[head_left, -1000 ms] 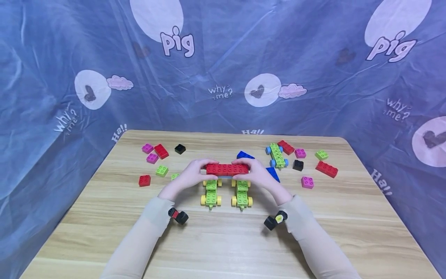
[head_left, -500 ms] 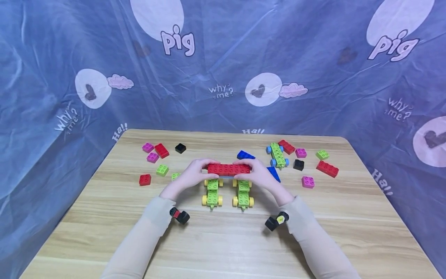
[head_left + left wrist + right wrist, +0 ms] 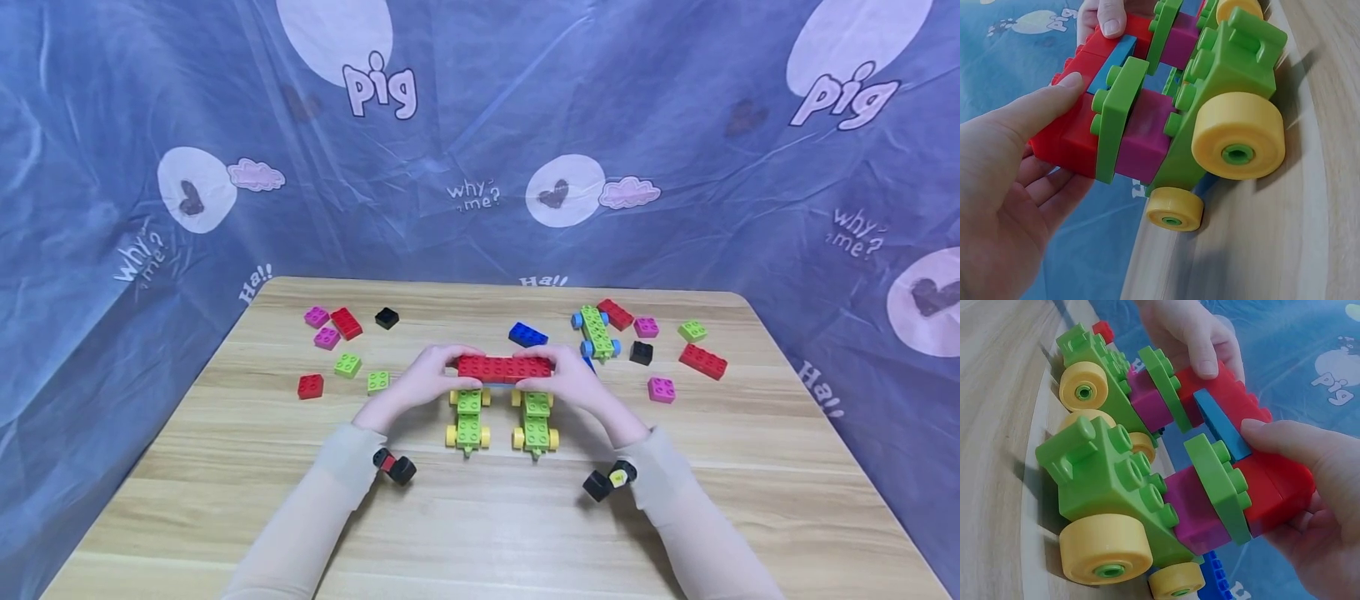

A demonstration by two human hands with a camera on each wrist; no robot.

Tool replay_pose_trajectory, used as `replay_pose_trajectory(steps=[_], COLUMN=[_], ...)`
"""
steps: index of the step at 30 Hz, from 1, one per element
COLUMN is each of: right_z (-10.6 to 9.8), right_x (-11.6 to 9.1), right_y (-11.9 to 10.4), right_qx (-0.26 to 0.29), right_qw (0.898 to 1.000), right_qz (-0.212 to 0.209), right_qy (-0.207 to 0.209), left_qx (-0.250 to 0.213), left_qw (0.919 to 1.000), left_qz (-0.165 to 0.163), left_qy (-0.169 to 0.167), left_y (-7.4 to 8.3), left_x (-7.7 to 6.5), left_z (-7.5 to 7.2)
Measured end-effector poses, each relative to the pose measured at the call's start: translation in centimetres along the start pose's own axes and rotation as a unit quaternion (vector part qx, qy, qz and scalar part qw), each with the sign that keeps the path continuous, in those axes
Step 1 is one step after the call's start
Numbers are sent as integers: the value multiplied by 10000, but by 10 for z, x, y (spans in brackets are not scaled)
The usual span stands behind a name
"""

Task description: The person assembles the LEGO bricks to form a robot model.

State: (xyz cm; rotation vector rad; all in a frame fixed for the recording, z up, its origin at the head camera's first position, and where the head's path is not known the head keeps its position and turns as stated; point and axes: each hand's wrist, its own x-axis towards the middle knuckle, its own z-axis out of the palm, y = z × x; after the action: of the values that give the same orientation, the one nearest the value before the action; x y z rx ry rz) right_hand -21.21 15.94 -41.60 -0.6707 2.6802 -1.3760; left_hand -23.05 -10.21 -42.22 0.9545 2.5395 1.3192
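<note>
My left hand and right hand grip opposite ends of a row of red building bricks, thumbs on the near side and fingers behind. A flat blue brick shows under the row's middle. Beneath the row, each side has a thin green brick over a magenta brick, stacked on a green wheeled base. The left base and right base stand parallel on yellow wheels, hitched ends toward me. The row bridges both bases.
Behind the hands lie a blue brick and a green base with blue wheels. Loose red, magenta, green and black bricks are scattered left and right, among them a red brick and a magenta brick. A printed blue cloth hangs behind the table.
Both hands and the joined brick structure have shifted to the right and slightly toward me. More of the blue brick behind now shows; the right hand covers more of another blue piece.
</note>
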Motion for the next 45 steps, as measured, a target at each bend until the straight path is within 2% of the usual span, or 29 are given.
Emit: replay_pose_trajectory(steps=[5, 14, 20, 30, 38, 45], right_z=[-2, -6, -7, -7, -8, -4], right_x=[-4, -12, -14, -13, -5, 3], right_y=[1, 1, 4, -2, -12, -22], right_qx=[9, -22, 100, -67, -208, -343], right_qw=[9999, 9999, 9998, 9993, 9981, 9964], right_qz=[-150, -119, -134, -349, -512, -512], right_qy=[17, -62, -104, -110, -255, -576], left_qx=[1, -30, -42, -7, 150, 65], left_qw=[10000, 9998, 9998, 9997, 9997, 9992], left_qz=[30, 12, 24, 103, 133, 383], left_qy=[-46, -207, -186, -205, -129, 38], left_y=[1, 7, 6, 5, 3, -4], left_x=[0, -2, -2, -2, -5, -6], left_z=[3, 9, 11, 10, 1, -13])
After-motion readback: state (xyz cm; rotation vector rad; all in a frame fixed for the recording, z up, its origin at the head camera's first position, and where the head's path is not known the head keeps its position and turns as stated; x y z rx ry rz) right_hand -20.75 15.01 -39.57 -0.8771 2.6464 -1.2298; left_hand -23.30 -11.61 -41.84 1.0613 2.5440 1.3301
